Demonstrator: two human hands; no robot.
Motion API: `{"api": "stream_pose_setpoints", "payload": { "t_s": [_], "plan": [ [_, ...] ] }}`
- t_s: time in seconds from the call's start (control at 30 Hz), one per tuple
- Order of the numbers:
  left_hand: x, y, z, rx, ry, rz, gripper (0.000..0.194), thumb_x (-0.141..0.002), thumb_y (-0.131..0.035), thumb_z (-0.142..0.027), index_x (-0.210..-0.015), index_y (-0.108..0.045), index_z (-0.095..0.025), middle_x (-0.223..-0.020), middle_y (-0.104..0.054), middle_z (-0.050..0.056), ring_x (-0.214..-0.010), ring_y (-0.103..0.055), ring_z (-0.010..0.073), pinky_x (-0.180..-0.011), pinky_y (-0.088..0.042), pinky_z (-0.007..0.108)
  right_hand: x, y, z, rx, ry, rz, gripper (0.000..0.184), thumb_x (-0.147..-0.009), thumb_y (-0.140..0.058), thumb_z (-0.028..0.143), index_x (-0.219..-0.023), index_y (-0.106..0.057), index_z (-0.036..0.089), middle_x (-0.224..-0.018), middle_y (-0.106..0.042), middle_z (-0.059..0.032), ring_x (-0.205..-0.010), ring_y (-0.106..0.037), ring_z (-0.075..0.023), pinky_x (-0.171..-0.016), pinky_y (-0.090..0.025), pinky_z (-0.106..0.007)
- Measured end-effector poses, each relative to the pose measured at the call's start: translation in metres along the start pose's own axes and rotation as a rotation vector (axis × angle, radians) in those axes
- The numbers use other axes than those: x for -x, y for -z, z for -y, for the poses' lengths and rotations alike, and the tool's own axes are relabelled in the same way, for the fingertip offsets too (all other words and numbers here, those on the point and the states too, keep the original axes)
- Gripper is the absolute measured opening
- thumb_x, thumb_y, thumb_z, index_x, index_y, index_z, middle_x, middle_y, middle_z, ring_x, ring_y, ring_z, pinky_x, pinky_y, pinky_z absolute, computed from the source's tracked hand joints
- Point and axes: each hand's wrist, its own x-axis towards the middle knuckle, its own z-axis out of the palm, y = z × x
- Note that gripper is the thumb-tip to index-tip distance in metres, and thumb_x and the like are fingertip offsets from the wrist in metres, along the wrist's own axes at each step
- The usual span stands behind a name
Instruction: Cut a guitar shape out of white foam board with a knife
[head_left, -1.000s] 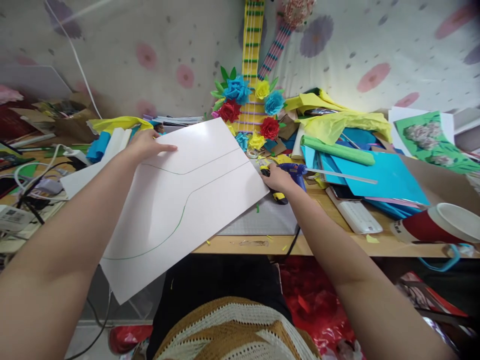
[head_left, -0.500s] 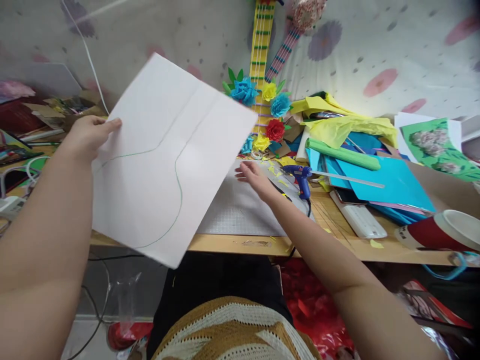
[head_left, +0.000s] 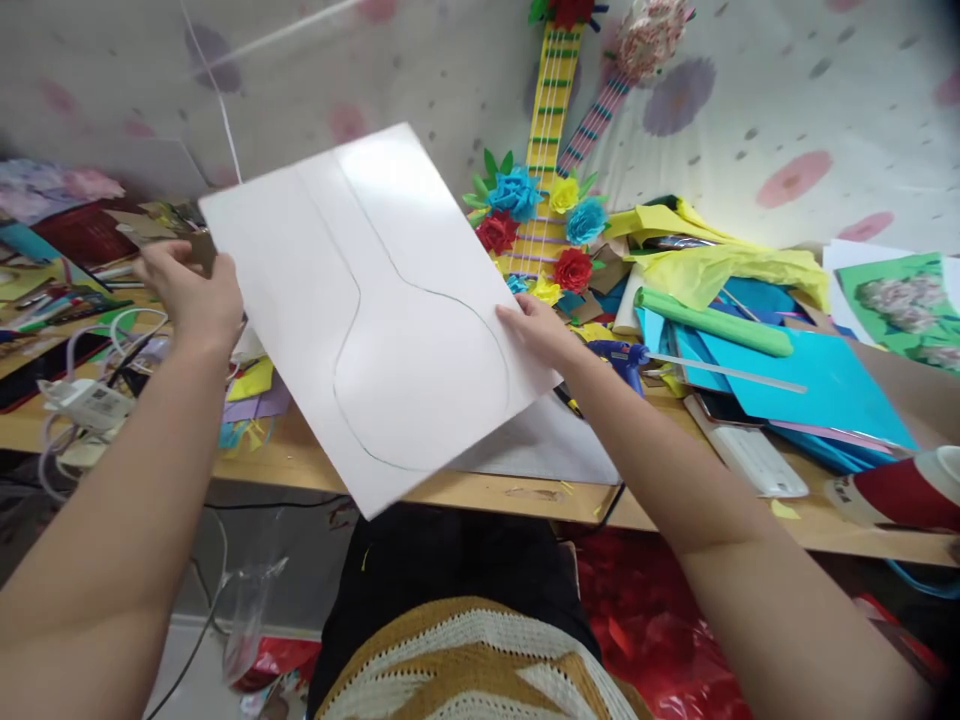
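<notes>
The guitar-outlined white board is tilted between the two hands above the desk, its long axis running far-left to near-right. The nearer right hand pinches its right edge; the left hand, thumb and fingers parted, is just beside its left edge.

A pale wall covering (printed with flowers) rises behind a wooden desk.

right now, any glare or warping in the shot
Head view: bright glare on the upper part of the board, where the lines fade; head view, right edge: the cup looks slanted, likely lens distortion; head view, top right corner: darkened.
</notes>
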Motion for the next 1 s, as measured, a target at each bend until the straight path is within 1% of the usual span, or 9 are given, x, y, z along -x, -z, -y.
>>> {"api": "stream_pose_setpoints", "payload": {
  "t_s": [0.03,0.1,0.2,0.3,0.43,0.5,0.7,0.87,1.0],
  "plan": [
    [0.0,0.004,-0.009,-0.015,0.005,-0.032,0.041,-0.072,-0.06,-0.006,-0.107,-0.038,-0.003,-0.117,-0.041,0.014,-0.105,-0.045,0.0172,-0.094,-0.042,0.038,-0.002,0.009,0.0,0.045,-0.013,0.049,0.041,-0.076,-0.054,0.048,-0.103,-0.06,0.018,-0.103,-0.064,-0.0052,-0.09,-0.057,-0.0198,-0.083,-0.044,-0.035],
    [0.003,0.008,-0.03,0.013,-0.092,0.013,0.041,-0.072,-0.057,-0.003,-0.11,-0.039,-0.004,-0.12,-0.039,0.013,-0.107,-0.045,0.0156,-0.096,-0.04,0.035,-0.004,0.021,0.0,0.139,-0.058,0.15,0.043,-0.077,-0.053,0.052,-0.1,-0.063,0.017,-0.099,-0.066,-0.0055,-0.085,-0.058,-0.0192,-0.079,-0.045,-0.033],
    [0.022,0.0,-0.058,0.069,-0.22,0.181,0.037,-0.077,-0.054,-0.007,-0.112,-0.042,-0.009,-0.119,-0.042,0.011,-0.103,-0.049,0.0152,-0.095,-0.041,0.036,-0.008,0.025,-0.005,0.273,-0.089,0.298,0.045,-0.078,-0.05,0.057,-0.096,-0.067,0.019,-0.096,-0.067,-0.0043,-0.082,-0.059,-0.0183,-0.077,-0.044,-0.03],
    [0.057,-0.021,-0.07,0.048,-0.285,0.466,0.034,-0.079,-0.054,-0.018,-0.111,-0.046,-0.014,-0.115,-0.05,0.009,-0.107,-0.05,0.0198,-0.096,-0.042,0.038,-0.012,0.018,-0.015,0.359,-0.07,0.346,0.043,-0.079,-0.048,0.056,-0.097,-0.068,0.022,-0.104,-0.067,-0.0021,-0.085,-0.06,-0.0178,-0.077,-0.043,-0.027],
    [0.108,-0.047,-0.068,-0.047,-0.378,0.886,0.037,-0.085,-0.044,-0.032,-0.117,-0.049,-0.015,-0.127,-0.05,0.012,-0.12,-0.046,0.0234,-0.102,-0.036,0.039,-0.014,0.005,-0.028,0.476,-0.023,0.349,0.042,-0.081,-0.047,0.055,-0.092,-0.067,0.019,-0.103,-0.067,-0.0042,-0.087,-0.059,-0.0191,-0.075,-0.042,-0.026],
    [0.128,-0.054,-0.066,-0.113,-0.461,1.001,0.047,-0.085,-0.042,-0.042,-0.123,-0.047,-0.014,-0.137,-0.044,0.014,-0.129,-0.037,0.0255,-0.107,-0.029,0.04,-0.015,0.001,-0.033,0.516,-0.003,0.358,0.043,-0.082,-0.045,0.055,-0.088,-0.067,0.018,-0.095,-0.068,-0.0049,-0.085,-0.058,-0.0192,-0.073,-0.041,-0.026],
    [0.156,-0.063,-0.063,-0.252,-0.503,1.072,0.073,-0.085,-0.031,-0.059,-0.139,-0.031,-0.01,-0.15,-0.023,0.016,-0.139,-0.014,0.0295,-0.111,-0.016,0.046,-0.016,-0.005,-0.043,0.576,-0.042,0.216,0.036,-0.083,-0.048,0.046,-0.102,-0.065,0.02,-0.106,-0.065,-0.0072,-0.089,-0.058,-0.0183,-0.075,-0.041,-0.027],
    [0.163,-0.069,-0.054,-0.29,-0.506,1.092,0.076,-0.086,-0.024,-0.06,-0.141,-0.026,-0.008,-0.151,-0.018,0.016,-0.14,-0.011,0.0278,-0.112,-0.013,0.045,-0.003,0.007,-0.057,0.846,0.026,0.001,0.032,-0.085,-0.047,0.034,-0.105,-0.063,0.016,-0.109,-0.061,-0.0121,-0.103,-0.053,-0.0229,-0.086,-0.039,-0.032],
    [0.162,-0.072,-0.047,-0.271,-0.527,1.08,0.075,-0.086,-0.025,-0.06,-0.141,-0.026,-0.009,-0.151,-0.019,0.017,-0.14,-0.012,0.0275,-0.112,-0.014,0.045,0.016,0.02,-0.069,1.023,-0.066,-0.067,0.042,-0.084,-0.047,0.038,-0.115,-0.057,0.012,-0.114,-0.055,-0.0178,-0.113,-0.046,-0.0299,-0.09,-0.037,-0.038]
  ]
}}
